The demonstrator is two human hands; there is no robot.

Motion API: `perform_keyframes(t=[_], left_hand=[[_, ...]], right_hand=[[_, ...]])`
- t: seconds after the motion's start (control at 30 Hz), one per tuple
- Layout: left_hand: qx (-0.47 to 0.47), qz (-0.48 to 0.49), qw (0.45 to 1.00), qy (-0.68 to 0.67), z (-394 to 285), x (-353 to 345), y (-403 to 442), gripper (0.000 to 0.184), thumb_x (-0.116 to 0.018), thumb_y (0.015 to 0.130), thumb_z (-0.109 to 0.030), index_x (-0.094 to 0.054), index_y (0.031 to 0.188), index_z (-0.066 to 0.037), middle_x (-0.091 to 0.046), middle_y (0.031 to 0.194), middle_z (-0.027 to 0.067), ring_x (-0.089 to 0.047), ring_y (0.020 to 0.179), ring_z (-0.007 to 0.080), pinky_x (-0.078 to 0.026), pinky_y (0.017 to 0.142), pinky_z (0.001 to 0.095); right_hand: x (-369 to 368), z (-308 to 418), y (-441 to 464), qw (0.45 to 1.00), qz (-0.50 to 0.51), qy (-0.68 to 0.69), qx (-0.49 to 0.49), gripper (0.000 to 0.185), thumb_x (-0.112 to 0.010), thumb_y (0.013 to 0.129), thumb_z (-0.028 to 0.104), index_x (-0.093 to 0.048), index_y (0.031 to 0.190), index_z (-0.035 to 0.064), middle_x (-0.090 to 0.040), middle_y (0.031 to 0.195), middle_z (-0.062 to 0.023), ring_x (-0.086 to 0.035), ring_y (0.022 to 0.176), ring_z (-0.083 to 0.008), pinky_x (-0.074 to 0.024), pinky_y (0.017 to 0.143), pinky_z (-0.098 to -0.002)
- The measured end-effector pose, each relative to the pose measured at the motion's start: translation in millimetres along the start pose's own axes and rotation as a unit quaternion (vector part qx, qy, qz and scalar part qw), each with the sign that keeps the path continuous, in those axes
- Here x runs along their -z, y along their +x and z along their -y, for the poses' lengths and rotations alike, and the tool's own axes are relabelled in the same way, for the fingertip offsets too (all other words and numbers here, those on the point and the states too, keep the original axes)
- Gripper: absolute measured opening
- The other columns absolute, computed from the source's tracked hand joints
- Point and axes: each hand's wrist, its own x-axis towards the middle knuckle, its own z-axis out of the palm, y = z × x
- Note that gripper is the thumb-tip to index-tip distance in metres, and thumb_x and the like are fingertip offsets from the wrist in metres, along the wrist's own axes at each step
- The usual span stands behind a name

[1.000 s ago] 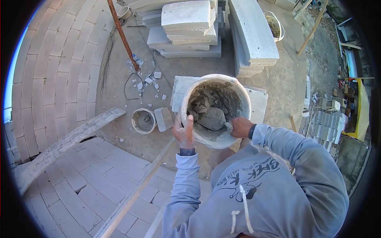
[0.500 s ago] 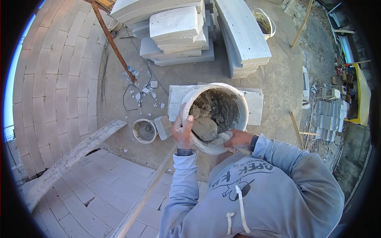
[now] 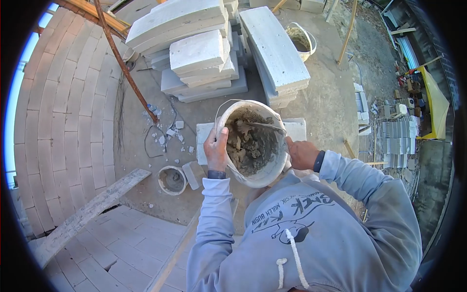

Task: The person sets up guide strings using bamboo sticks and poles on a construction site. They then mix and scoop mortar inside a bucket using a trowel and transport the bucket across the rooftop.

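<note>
Head view. Large bucket (image 3: 267, 175) sits mid-frame in front of the torso, mouth tipped up at the camera. White slab (image 3: 295, 129) shows at both sides behind it; can't tell if the bucket rests on it. Left hand (image 3: 216, 149) clamps the left rim, thumb over the lip. Right hand (image 3: 303, 155) is curled at the right rim, looks closed on a trowel-like tool (image 3: 267, 127); grip itself is hidden. Blade spans the upper part of the bucket, over the mix.

To work the blade well, I'd say: firm left grip so the bucket can't spin, scrape along the wall, fold from the bottom, break the lumps. Wrist clear of the rim.

Materials: mix (image 3: 245, 150) is grey, wet-looking, clumpy, uneven. Bucket is round, pale, crusted; thin wire bail (image 3: 217, 108) stands out at left. Stacked blocks (image 3: 197, 52) are white, flat-faced, matte, some edges chipped. Small bucket (image 3: 173, 191) at left has grey residue. Plank (image 3: 99, 209) is rough, stained.
</note>
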Motion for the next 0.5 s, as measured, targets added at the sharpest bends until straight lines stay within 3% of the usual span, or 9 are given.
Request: perform_keyframes(t=[0.03,0.1,0.2,0.23,0.37,0.5], left_hand=[[-0.027,0.003,1.0,-0.001,-1,-6,3,0.037,-0.059,0.085,-0.02,-0.059,0.114,0.003,-0.062,0.102,0.0045,-0.053,0.09,0.0122,-0.042,0.081,0.0261],[-0.074,0.01,0.997,-0.001,4,-19,2,0.035,-0.06,0.083,-0.017,-0.06,0.111,0.003,-0.062,0.098,0.0036,-0.053,0.086,0.0116,-0.042,0.078,0.026],[-0.027,0.113,0.99,0.079,9,-28,-4,0.039,-0.06,0.08,-0.015,-0.058,0.114,0.005,-0.063,0.101,0.0058,-0.055,0.088,0.0127,-0.043,0.081,0.027],[-0.017,0.125,0.988,0.091,3,-32,-7,0.049,-0.059,0.078,-0.014,-0.052,0.121,0.007,-0.059,0.115,0.0114,-0.055,0.104,0.0161,-0.04,0.091,0.0275],[-0.041,0.173,0.981,0.075,9,-15,-8,0.055,-0.058,0.077,-0.013,-0.046,0.127,0.008,-0.048,0.132,0.0164,-0.046,0.121,0.0195,-0.033,0.101,0.0288],[-0.002,0.185,0.982,0.033,16,1,-9,0.057,-0.059,0.075,-0.013,-0.046,0.127,0.008,-0.048,0.131,0.0168,-0.046,0.12,0.0209,-0.033,0.101,0.0306]], right_hand=[[-11,-11,8,0.999,0.004,0.018,-0.028,0.053,-0.058,0.07,0.026,-0.048,0.109,-0.0086,-0.062,0.079,-0.0282,-0.063,0.077,-0.0391,-0.0504,0.068,-0.0447],[-30,-29,36,0.998,-0.013,0.062,-0.019,0.044,-0.056,0.069,0.024,-0.055,0.099,-0.0079,-0.063,0.08,-0.0269,-0.063,0.078,-0.0393,-0.0508,0.07,-0.0437],[-20,-19,49,0.982,0.034,0.167,-0.077,0.033,-0.057,0.066,0.022,-0.062,0.083,-0.0055,-0.064,0.08,-0.0255,-0.064,0.079,-0.0386,-0.0511,0.073,-0.0422],[-12,-15,52,0.972,0.056,0.203,-0.103,0.03,-0.058,0.065,0.021,-0.064,0.078,-0.0045,-0.064,0.08,-0.0251,-0.064,0.079,-0.0382,-0.0512,0.074,-0.0417],[-18,-25,50,0.995,-0.026,0.096,0.009,0.025,-0.06,0.064,0.019,-0.065,0.076,-0.0022,-0.065,0.078,-0.0222,-0.064,0.076,-0.0362,-0.052,0.07,-0.0417],[20,7,45,0.992,-0.084,-0.016,0.092,0.02,-0.061,0.067,0.016,-0.065,0.079,0.0001,-0.065,0.075,-0.0184,-0.065,0.072,-0.0347,-0.0527,0.065,-0.0414]])
